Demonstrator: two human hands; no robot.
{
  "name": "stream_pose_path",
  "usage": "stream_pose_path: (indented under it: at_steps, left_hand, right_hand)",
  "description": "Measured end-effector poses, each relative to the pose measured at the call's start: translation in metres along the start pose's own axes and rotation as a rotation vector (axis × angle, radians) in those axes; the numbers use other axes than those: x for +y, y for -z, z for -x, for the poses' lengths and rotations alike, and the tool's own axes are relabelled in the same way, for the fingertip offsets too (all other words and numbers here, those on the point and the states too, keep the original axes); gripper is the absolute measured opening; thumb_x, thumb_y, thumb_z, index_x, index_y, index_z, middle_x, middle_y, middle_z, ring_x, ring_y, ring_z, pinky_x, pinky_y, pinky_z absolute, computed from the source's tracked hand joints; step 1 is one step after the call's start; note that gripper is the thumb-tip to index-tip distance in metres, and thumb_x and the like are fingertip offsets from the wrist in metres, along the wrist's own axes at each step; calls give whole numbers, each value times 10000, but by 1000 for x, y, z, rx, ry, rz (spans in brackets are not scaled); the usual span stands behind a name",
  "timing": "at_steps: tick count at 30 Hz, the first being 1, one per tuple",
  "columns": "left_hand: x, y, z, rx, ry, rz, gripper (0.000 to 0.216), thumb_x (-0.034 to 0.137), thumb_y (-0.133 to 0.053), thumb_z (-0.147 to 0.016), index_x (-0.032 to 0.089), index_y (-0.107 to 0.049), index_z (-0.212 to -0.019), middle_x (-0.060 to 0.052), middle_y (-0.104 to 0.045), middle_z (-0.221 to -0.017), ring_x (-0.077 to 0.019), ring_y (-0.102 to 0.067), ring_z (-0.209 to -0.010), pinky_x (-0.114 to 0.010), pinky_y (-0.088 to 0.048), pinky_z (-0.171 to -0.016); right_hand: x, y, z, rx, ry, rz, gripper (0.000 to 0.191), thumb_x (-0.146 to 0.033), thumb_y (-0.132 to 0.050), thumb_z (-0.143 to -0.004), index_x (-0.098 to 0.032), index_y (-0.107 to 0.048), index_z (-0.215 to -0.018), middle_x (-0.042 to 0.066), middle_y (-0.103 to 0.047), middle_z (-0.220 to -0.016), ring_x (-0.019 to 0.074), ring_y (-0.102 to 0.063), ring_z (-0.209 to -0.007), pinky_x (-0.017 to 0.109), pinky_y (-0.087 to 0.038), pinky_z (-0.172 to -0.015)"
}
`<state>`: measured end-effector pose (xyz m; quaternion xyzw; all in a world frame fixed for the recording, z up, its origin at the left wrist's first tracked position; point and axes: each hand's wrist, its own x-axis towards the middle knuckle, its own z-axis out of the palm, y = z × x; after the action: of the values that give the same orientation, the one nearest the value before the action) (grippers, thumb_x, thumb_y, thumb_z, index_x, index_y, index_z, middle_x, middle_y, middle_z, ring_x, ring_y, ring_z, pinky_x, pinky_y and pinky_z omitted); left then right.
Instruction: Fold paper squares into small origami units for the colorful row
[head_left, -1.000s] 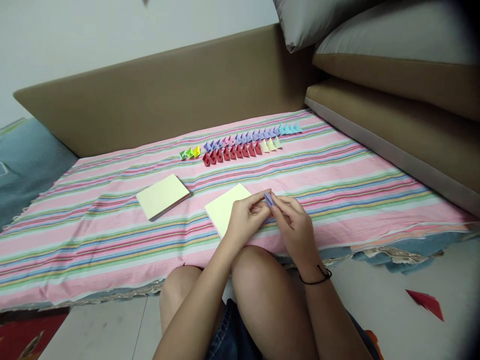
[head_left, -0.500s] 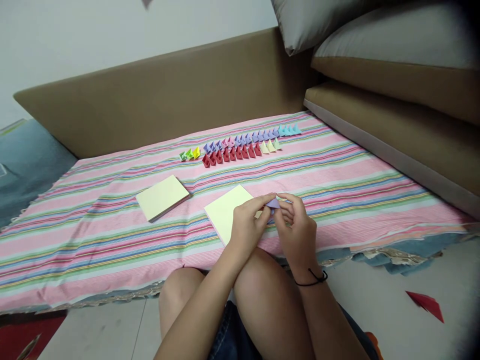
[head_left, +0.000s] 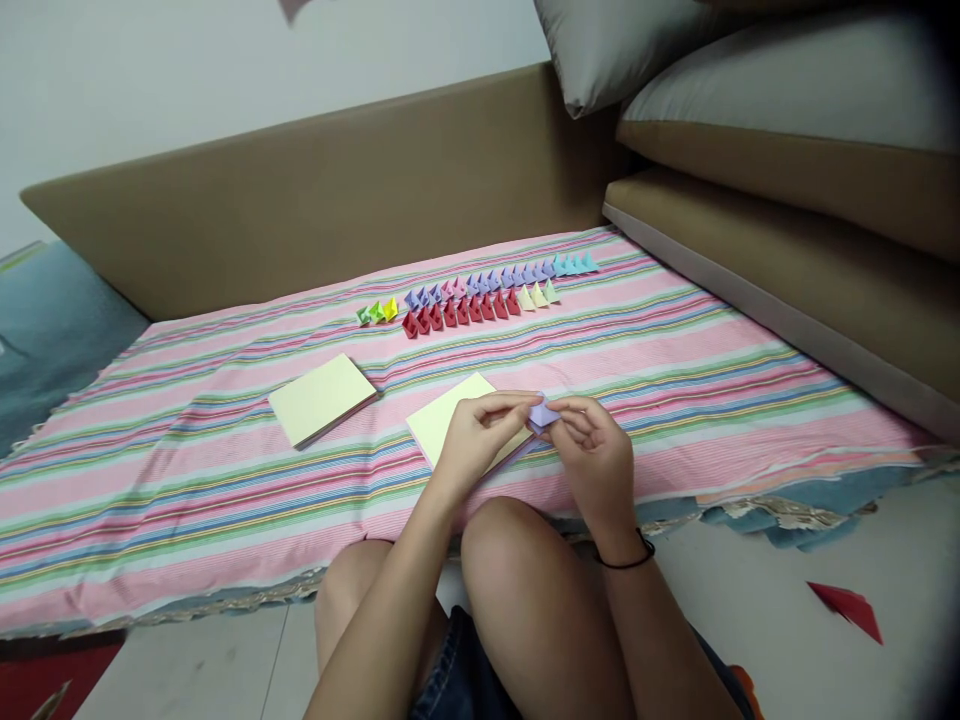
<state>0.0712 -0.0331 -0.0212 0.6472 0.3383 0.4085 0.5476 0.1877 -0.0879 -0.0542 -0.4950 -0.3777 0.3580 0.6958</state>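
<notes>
A small folded lavender paper (head_left: pixel 541 413) is pinched between my two hands, above the right edge of a pale yellow sheet or pad (head_left: pixel 442 412). My left hand (head_left: pixel 484 430) grips its left side with thumb and fingers closed. On the right side, my right hand (head_left: pixel 592 445) pinches it the same way; a black band circles that wrist. Farther back stand rows of small folded paper pieces: dark red ones (head_left: pixel 462 311) in front, lavender and pink ones (head_left: pixel 487 283) behind, light blue ones (head_left: pixel 575 265) at the right end.
A stack of pale yellow paper (head_left: pixel 322 400) lies to the left on the striped cloth (head_left: pixel 225 480). Green and yellow folded pieces (head_left: pixel 377 312) sit behind it. Brown cushions (head_left: pixel 780 280) border the right side. A red folded paper (head_left: pixel 847 608) lies on the floor.
The lavender paper has turned from a triangle-like outline to a flatter, diamond-like face. My left hand has shifted slightly left, with its fingers straighter. The view has tilted a little.
</notes>
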Motion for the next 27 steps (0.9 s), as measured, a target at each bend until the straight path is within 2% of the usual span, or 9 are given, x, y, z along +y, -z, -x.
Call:
stream_pose_path:
  at_steps: [3, 5, 7, 9, 12, 15, 17, 24, 27]
  left_hand:
    - [-4, 2, -1, 62, 103, 94, 213, 233, -758, -633, 141, -724, -822, -82, -723, -906, -202, -667, -823, -310, -538, -765]
    - [-7, 3, -2, 97, 117, 142, 239, 209, -779, -599, 140, -710, -818, -62, -718, -855, -170, -662, -769, -284, -531, -743]
    - [-10, 4, -3, 144, 103, 187, 307, 182, -791, -571, 154, -690, -859, -32, -705, -821, -139, -652, -742, -256, -520, -729]
    - [-11, 5, -4, 181, 100, 211, 380, 163, -802, -540, 165, -673, -897, -14, -694, -807, -125, -645, -733, -241, -512, -719]
    - [-11, 5, -5, 180, 125, 197, 356, 180, -805, -533, 148, -681, -865, -27, -701, -798, -136, -648, -731, -252, -508, -722]
    - [-11, 7, -5, 133, 145, 185, 287, 238, -785, -585, 130, -701, -837, -56, -720, -808, -165, -662, -753, -287, -509, -762]
    - [-11, 8, -4, 123, 143, 168, 263, 260, -774, -607, 132, -712, -828, -58, -728, -785, -177, -669, -744, -300, -513, -762]
    - [-7, 4, -2, 211, 95, 64, 228, 245, -799, -574, 146, -718, -763, -37, -723, -727, -168, -672, -685, -260, -531, -666]
    - [-4, 2, -1, 170, 80, 60, 249, 259, -787, -598, 142, -712, -805, -34, -713, -726, -155, -662, -675, -254, -531, -660]
  right_hand:
    - [-1, -1, -1, -64, -60, -75, 99, -218, -557, -780, -189, -597, -866, 29, -688, -802, 184, -679, -779, 328, -556, -736]
    - [0, -3, -2, -78, -115, -163, 165, -263, -586, -783, -193, -585, -932, 28, -693, -847, 180, -678, -793, 346, -559, -754]
    - [3, -4, -3, -70, -168, -229, 289, -281, -663, -738, -199, -565, -997, 30, -694, -903, 175, -677, -813, 340, -561, -757]
    - [7, -5, -4, -79, -196, -235, 343, -264, -732, -679, -185, -584, -978, 33, -694, -906, 168, -675, -818, 309, -557, -753]
    - [12, -4, -6, -91, -213, -208, 265, -243, -763, -644, -155, -625, -853, 24, -692, -794, 154, -675, -749, 277, -553, -724]
    - [14, -2, -7, -66, -225, -200, 267, -241, -774, -625, -153, -630, -833, 16, -691, -743, 154, -675, -697, 290, -559, -711]
    - [12, -2, -6, -81, -222, -170, 267, -247, -767, -631, -155, -634, -842, 25, -698, -755, 165, -681, -708, 298, -560, -719]
    - [5, -6, 1, -79, -105, 76, 227, -237, -690, -696, -172, -621, -902, 38, -701, -764, 203, -696, -748, 311, -562, -720]
    - [3, -5, 1, -77, -74, 116, 305, -243, -673, -717, -168, -604, -1005, 22, -688, -718, 202, -698, -728, 328, -566, -730]
